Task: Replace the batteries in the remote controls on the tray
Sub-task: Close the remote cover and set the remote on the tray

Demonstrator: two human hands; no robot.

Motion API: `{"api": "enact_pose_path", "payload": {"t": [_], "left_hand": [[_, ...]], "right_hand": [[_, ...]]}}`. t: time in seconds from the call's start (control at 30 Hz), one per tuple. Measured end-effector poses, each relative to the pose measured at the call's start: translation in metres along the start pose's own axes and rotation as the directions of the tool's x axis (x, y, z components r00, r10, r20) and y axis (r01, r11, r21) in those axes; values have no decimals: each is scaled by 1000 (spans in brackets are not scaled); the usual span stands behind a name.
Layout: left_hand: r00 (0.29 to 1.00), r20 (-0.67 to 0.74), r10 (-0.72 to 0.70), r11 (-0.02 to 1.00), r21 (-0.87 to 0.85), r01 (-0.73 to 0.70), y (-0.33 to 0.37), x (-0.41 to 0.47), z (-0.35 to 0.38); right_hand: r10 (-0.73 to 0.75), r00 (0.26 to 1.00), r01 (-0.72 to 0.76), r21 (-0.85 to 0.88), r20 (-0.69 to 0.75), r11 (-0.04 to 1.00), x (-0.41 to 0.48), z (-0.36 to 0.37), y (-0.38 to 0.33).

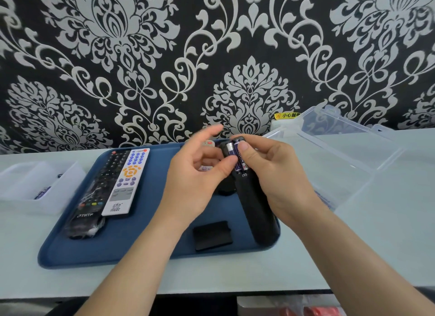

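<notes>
- the open remote [255,205] lies back-up over the right side of the tray [146,240], long axis running from the near-right edge away, battery bay at the far end.
- two batteries [230,148] sit lengthwise in the bay.
- right hand [277,174] grips the remote, thumb on a battery.
- left hand [195,179] has fingers spread, thumb tip pressing the batteries.
- the battery cover [213,235] lies on the tray just beside.
- a white remote [127,181] and a long black remote [98,186] lie side by side on the tray's left.

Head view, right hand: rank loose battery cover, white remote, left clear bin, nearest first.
1. Battery cover: near side of the tray, below-left of the right hand.
2. White remote: tray's left part.
3. Clear bin: off tray, far left.
</notes>
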State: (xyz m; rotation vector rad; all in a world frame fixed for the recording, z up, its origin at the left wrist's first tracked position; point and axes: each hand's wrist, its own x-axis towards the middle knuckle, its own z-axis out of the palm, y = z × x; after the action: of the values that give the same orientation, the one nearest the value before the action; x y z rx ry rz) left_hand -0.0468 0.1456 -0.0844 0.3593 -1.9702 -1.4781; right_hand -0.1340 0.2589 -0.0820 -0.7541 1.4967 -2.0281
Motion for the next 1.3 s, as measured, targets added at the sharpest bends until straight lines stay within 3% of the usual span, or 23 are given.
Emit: {"api": "enact_pose_path", "payload": {"t": [0.13,0.27,0.57,0.7,0.8,0.9,1.0,1.1,1.3], "left_hand": [[984,-49,-171,964,-213,157,6,2,-7],[963,24,-270,919,-290,265,11,2,-10],[962,-98,-255,965,-79,248,8,2,-9],[961,-23,-276,961,-7,276,10,2,-14],[967,15,-254,954,168,248,7,3,-25],[957,118,-264,875,447,186,7,-2,-38],[868,341,-360,699,715,9,6,-13,-41],[790,430,-436,516,839,-172,2,-21,-33],[781,477,-403,588,789,-179,-1,-20,-33]], "right_hand": [[170,956,-189,58,240,980,-3,3,-3],[144,966,-139,-39,213,990,-4,2,-2],[188,967,-165,-139,171,976,-4,4,5],[232,950,-202,-151,210,968,-3,2,3],[208,963,-184,-145,170,972,-1,3,4],[154,985,-139,-168,78,976,1,1,7],[129,991,-123,-152,28,981,2,-1,8],[117,993,-113,-148,15,982,3,0,9],[209,975,-203,-88,68,975,4,1,15]]}}
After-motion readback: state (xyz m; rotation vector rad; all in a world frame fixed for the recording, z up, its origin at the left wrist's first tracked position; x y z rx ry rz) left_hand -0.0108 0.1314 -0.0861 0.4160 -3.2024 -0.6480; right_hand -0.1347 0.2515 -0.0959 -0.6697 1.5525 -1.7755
